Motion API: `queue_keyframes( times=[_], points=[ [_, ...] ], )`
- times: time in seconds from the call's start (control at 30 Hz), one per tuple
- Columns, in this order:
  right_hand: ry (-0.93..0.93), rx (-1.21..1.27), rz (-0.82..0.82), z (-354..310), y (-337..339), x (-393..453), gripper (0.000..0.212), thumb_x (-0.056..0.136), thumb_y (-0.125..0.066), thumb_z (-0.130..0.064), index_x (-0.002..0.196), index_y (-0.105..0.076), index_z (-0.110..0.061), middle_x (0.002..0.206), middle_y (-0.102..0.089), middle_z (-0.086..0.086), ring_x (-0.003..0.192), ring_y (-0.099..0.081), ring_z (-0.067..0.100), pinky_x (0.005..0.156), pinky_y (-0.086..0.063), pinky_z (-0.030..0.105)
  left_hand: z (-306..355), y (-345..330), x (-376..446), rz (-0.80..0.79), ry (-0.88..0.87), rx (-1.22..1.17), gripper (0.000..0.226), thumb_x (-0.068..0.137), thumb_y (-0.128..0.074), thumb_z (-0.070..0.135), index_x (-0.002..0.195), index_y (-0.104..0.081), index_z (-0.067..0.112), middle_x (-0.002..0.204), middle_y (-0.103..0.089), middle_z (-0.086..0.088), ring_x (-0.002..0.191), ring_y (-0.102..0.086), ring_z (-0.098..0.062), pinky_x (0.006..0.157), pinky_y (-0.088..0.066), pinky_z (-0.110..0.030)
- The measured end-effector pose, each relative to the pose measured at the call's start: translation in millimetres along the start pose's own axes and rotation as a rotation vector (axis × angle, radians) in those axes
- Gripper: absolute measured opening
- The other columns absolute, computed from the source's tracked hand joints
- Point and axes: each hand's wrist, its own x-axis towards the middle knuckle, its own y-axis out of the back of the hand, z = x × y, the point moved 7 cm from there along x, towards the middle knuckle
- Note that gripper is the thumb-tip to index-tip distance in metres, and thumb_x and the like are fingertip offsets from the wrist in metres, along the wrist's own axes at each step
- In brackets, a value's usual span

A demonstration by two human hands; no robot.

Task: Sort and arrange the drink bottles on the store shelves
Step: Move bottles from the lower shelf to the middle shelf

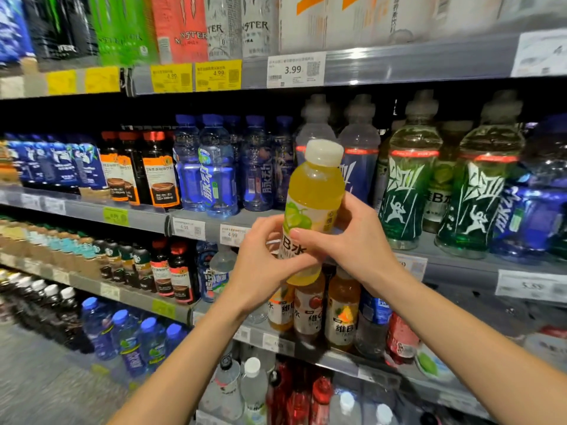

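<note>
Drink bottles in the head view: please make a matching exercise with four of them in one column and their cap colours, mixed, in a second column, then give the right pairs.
1. yellow bottle held by left hand and right hand
2. green bottle
3. dark bottle
4. clear blue-labelled bottle

A. red
B. blue
C. white
D. grey

Pairs: 1-C, 2-D, 3-A, 4-B

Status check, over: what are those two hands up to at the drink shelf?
Left hand and right hand both grip yellow bottle, white cap up. Held before the shelf edge. Nothing blocking.
</note>
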Motion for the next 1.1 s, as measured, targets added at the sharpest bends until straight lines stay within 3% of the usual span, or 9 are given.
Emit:
queue_keyframes(
  times=[0.1, 0.23, 0.5, 0.6, 0.7, 0.77, 0.93, 1.1],
  points=[
    [-0.019, -0.011, -0.031, 9, 3, -17, 0.052, 0.064, -0.093, -0.02, 0.11, -0.068, -0.018, 0.098, -0.075, -0.011, 0.088, -0.069, -0.001, 0.074, -0.05, 0.011, -6, -12, -20, -0.109, 0.037, -0.086, 0.066, 0.067, -0.083, 0.029, 0.127, -0.059, 0.017, 0.122, -0.07, 0.002, 0.116, -0.065, -0.015, 0.104, -0.05, -0.046],
    [-0.074, 0.012, -0.067, 24, 5, -37, 0.05, 0.063, -0.093, -0.019, 0.108, -0.069, -0.017, 0.097, -0.077, -0.009, 0.088, -0.071, 0.004, 0.074, -0.053, 0.017, -20, -24, -42, -0.137, 0.089, -0.173, 0.064, 0.068, -0.084, 0.022, 0.125, -0.056, 0.013, 0.123, -0.069, -0.001, 0.119, -0.063, -0.018, 0.106, -0.048, -0.044],
    [-0.161, -0.013, -0.167, 60, 0, -79, 0.045, 0.066, -0.089, -0.006, 0.1, -0.068, -0.026, 0.092, -0.076, -0.013, 0.085, -0.07, 0.0, 0.074, -0.052, 0.015, -43, -42, -83, -0.107, 0.128, -0.045, 0.059, 0.065, -0.092, 0.009, 0.118, -0.066, 0.016, 0.109, -0.075, 0.003, 0.102, -0.07, -0.012, 0.086, -0.055, -0.026],
    [-0.188, -0.027, -0.198, 75, -5, -97, 0.051, 0.065, -0.09, -0.015, 0.108, -0.066, -0.03, 0.103, -0.074, -0.012, 0.095, -0.069, 0.002, 0.082, -0.053, 0.02, -52, -51, -99, -0.089, 0.133, -0.049, 0.057, 0.062, -0.092, 0.003, 0.113, -0.069, 0.014, 0.104, -0.076, 0.004, 0.096, -0.071, -0.01, 0.079, -0.053, -0.019],
    [-0.234, 0.002, -0.185, 89, -7, -111, 0.055, 0.063, -0.086, -0.029, 0.114, -0.065, -0.032, 0.111, -0.073, -0.011, 0.104, -0.068, 0.006, 0.091, -0.054, 0.029, -62, -58, -109, -0.069, 0.13, -0.002, 0.06, 0.059, -0.095, 0.019, 0.112, -0.069, 0.022, 0.103, -0.076, 0.005, 0.096, -0.071, -0.015, 0.084, -0.057, -0.035],
    [-0.248, 0.028, -0.167, 95, -7, -117, 0.061, 0.064, -0.09, -0.026, 0.118, -0.063, -0.029, 0.111, -0.073, -0.012, 0.104, -0.068, 0.007, 0.092, -0.054, 0.03, -68, -61, -114, -0.036, 0.128, 0.026, 0.063, 0.054, -0.094, 0.032, 0.111, -0.068, 0.026, 0.102, -0.075, 0.006, 0.095, -0.07, -0.018, 0.084, -0.057, -0.043],
    [-0.268, 0.045, -0.067, 110, -1, -134, 0.063, 0.062, -0.094, -0.017, 0.114, -0.06, -0.026, 0.105, -0.072, -0.016, 0.098, -0.067, -0.001, 0.081, -0.051, 0.013, -82, -76, -123, -0.026, 0.143, 0.042, 0.056, 0.054, -0.096, 0.022, 0.1, -0.064, 0.027, 0.091, -0.072, 0.011, 0.085, -0.067, -0.008, 0.071, -0.05, -0.022],
    [-0.297, 0.033, -0.043, 133, 5, -151, 0.061, 0.064, -0.093, -0.013, 0.116, -0.063, -0.024, 0.108, -0.074, -0.013, 0.102, -0.069, 0.003, 0.084, -0.054, 0.018, -99, -95, -135, -0.121, 0.211, -0.012, 0.056, 0.058, -0.096, 0.027, 0.105, -0.066, 0.027, 0.098, -0.073, 0.012, 0.09, -0.068, -0.006, 0.074, -0.053, -0.022]
  ],
)
